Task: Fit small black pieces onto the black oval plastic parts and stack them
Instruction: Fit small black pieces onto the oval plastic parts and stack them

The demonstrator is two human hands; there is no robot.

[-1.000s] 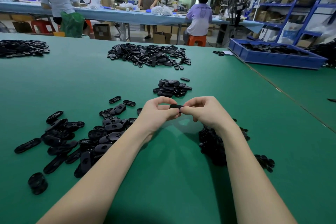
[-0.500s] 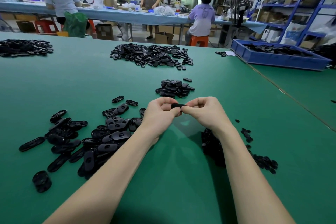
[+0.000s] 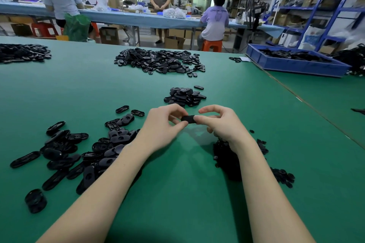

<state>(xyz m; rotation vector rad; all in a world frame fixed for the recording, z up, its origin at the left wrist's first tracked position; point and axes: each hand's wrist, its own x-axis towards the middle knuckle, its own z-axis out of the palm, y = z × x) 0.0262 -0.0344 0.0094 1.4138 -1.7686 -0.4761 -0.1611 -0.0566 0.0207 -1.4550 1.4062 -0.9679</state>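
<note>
Right, we see both hands raised just above the green table (image 3: 197,203), meeting at the middle. The left hand (image 3: 162,128) and the right hand (image 3: 221,124) each pinch one end of a single black oval part (image 3: 188,118), fingers curled onto it, the part held level between them and clear of the table. We cannot tell whether a small piece sits in it. Loose oval parts (image 3: 83,154) lie scattered to the left of the left forearm. A heap of small black pieces (image 3: 229,156) sits under and beside the right wrist. A small pile of ovals (image 3: 184,95) lies just beyond the hands, a bigger pile (image 3: 160,61) farther back. A blue tray (image 3: 292,65) stands at far right.
</note>
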